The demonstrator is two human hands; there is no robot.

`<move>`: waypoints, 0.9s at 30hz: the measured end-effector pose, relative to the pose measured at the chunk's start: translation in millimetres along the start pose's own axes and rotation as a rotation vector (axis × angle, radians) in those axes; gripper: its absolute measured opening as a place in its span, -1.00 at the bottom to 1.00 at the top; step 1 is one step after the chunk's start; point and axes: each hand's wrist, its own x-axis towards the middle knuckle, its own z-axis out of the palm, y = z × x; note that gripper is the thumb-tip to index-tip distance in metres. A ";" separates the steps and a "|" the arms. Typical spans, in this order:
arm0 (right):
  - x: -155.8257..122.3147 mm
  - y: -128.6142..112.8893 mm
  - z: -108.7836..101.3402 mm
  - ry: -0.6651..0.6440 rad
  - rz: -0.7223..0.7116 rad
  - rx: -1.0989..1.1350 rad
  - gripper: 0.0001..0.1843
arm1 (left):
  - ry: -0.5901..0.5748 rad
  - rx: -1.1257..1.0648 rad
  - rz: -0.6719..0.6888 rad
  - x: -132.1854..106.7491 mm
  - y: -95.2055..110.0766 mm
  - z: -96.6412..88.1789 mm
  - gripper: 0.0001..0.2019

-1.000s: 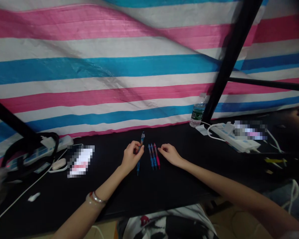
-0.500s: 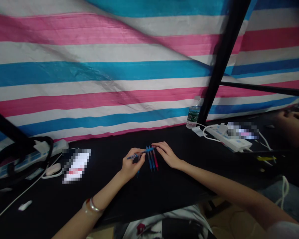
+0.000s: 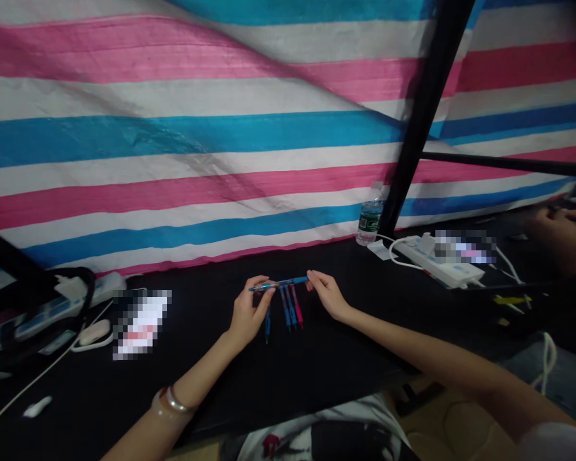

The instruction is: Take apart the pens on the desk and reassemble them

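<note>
- The left hand (image 3: 248, 312) pinches one end of a blue pen (image 3: 292, 281) between thumb and fingers.
- The right hand (image 3: 332, 297) holds the other end with its fingertips, so the pen lies sideways between the two hands.
- Just under it, two thin blue pens (image 3: 287, 312) and a pink pen (image 3: 298, 310) lie side by side on the black worktop (image 3: 317, 371).
- One more blue pen (image 3: 267, 330) lies by the left hand, which hides its top.
- Farther left is a bright, blurred-out thing (image 3: 144, 323).
- To the right, a water bottle (image 3: 368, 221) stands near a white power strip (image 3: 444, 266).
- Behind is a striped sheet (image 3: 173, 141).
- Far right are another person's hands (image 3: 564, 237), too blurry to tell more.
</note>
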 end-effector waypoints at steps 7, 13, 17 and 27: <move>9.3 19.8 0.8 0.091 0.237 0.250 -0.51 | -0.148 0.118 -0.007 4.6 -2.3 -2.9 -0.74; 12.5 27.7 1.9 0.127 0.357 0.365 -0.53 | -0.320 0.284 -0.080 5.7 -5.4 -2.0 -0.72; 13.3 25.9 1.7 0.122 0.373 0.385 -0.55 | -0.276 0.368 -0.089 6.5 -5.1 -2.0 -0.74; 11.9 24.4 3.8 0.123 0.345 0.331 -0.48 | -0.261 0.395 -0.006 10.6 -5.2 -6.0 -0.67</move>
